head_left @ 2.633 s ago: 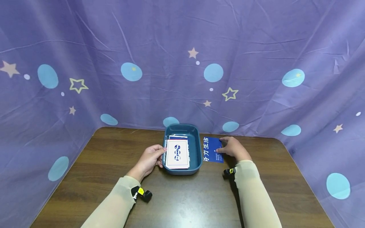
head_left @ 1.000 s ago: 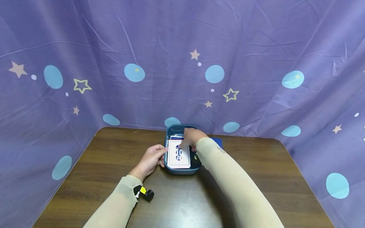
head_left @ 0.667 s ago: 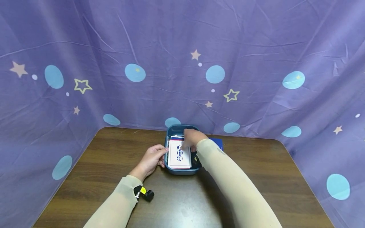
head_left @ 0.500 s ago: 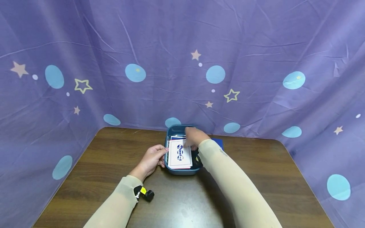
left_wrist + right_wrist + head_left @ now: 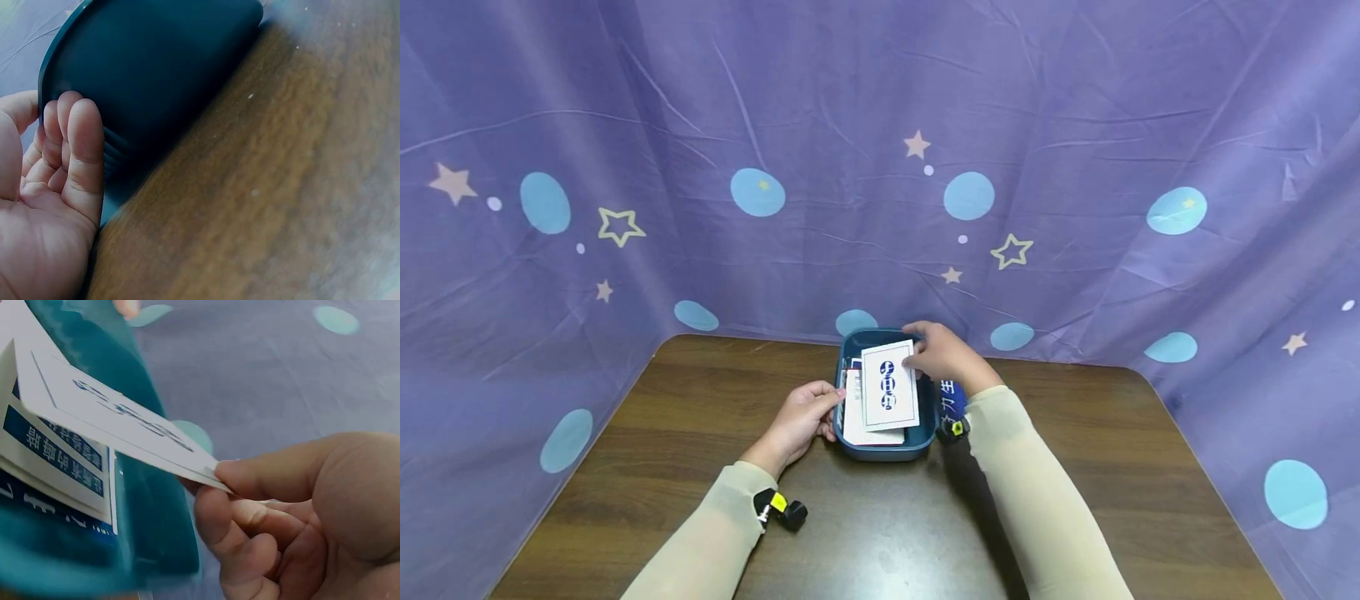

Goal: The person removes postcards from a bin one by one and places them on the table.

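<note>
A teal plastic box [image 5: 929, 417] stands on the table with several printed cards [image 5: 853, 425] lying inside at its left. My left hand [image 5: 797, 417] holds the box's left wall, thumb at the rim and fingers along the outside; the left wrist view shows them against the box's side [image 5: 144, 69]. Between thumb and fingers, my right hand [image 5: 947, 357] pinches a white card [image 5: 874, 408] with a blue print, tilted above the other cards. In the right wrist view this card [image 5: 119, 428] is lifted, with white and blue printed cards [image 5: 62, 453] below it.
A blue card [image 5: 953, 398] with white lettering lies on the wooden table [image 5: 1075, 467] right of the box, partly covered by the right wrist and its camera [image 5: 953, 430]. A purple curtain [image 5: 820, 250] hangs behind the table.
My right hand has gone from the blue card on the table into the box, then lifted the white card up and to the right. My left hand stays at the box's left wall.
</note>
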The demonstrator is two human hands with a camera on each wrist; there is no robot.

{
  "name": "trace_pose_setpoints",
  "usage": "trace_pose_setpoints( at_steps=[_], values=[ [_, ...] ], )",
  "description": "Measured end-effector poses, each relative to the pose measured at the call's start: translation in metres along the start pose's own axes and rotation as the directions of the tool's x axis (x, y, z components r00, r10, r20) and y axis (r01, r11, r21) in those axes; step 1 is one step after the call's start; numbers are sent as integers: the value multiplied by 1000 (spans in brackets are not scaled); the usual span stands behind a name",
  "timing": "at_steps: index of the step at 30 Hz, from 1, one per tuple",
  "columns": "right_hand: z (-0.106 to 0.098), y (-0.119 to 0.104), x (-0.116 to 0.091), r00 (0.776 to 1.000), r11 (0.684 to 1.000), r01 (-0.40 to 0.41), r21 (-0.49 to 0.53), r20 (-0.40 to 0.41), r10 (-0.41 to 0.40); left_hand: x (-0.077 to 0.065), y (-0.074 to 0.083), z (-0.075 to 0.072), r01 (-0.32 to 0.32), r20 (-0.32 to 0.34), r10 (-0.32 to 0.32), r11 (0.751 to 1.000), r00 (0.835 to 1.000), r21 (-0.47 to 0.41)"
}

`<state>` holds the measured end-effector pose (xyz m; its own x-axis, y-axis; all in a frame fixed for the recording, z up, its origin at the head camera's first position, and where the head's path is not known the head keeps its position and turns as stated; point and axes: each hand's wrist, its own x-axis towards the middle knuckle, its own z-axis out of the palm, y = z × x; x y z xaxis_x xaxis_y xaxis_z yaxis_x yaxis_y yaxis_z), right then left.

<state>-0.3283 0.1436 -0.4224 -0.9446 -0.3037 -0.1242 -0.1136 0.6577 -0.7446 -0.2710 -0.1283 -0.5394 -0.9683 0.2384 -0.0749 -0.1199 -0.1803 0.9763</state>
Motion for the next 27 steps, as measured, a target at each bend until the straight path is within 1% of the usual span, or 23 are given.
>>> trace_pose_setpoints(
  at_steps=[3, 5, 8, 13, 17, 20, 23, 27],
  values=[
    [-10, 15, -9, 998, 995, 10, 95, -63, -4, 0, 0, 1, 5, 5, -5, 1000, 1000, 3],
    [-17, 25, -15, 994, 989, 7, 147, -109, 9, -1, 1, 1, 8, 3, -8, 1000, 1000, 2],
    [-29, 41, -22, 986, 981, -5, 193, -161, 36, -1, 1, 1, 9, -2, -9, 1000, 1000, 0],
    [-48, 62, -34, 976, 977, -54, 205, -197, 95, -1, 0, 0, 8, -3, -8, 1000, 1000, 2],
    [-58, 79, -42, 969, 978, -78, 196, -217, 121, -1, 1, 0, 8, 3, -8, 1000, 1000, 4],
    [-62, 94, -44, 961, 978, -92, 187, -242, 136, -1, 1, 0, 11, 0, -11, 1000, 1000, 3],
    [-64, 107, -42, 951, 973, -110, 201, -264, 162, -1, 2, 1, 10, -5, -10, 1000, 1000, 7],
    [-63, 125, -40, 942, 953, -153, 260, -253, 220, -1, 1, 0, 15, -15, -14, 1000, 1000, 11]
  ],
)
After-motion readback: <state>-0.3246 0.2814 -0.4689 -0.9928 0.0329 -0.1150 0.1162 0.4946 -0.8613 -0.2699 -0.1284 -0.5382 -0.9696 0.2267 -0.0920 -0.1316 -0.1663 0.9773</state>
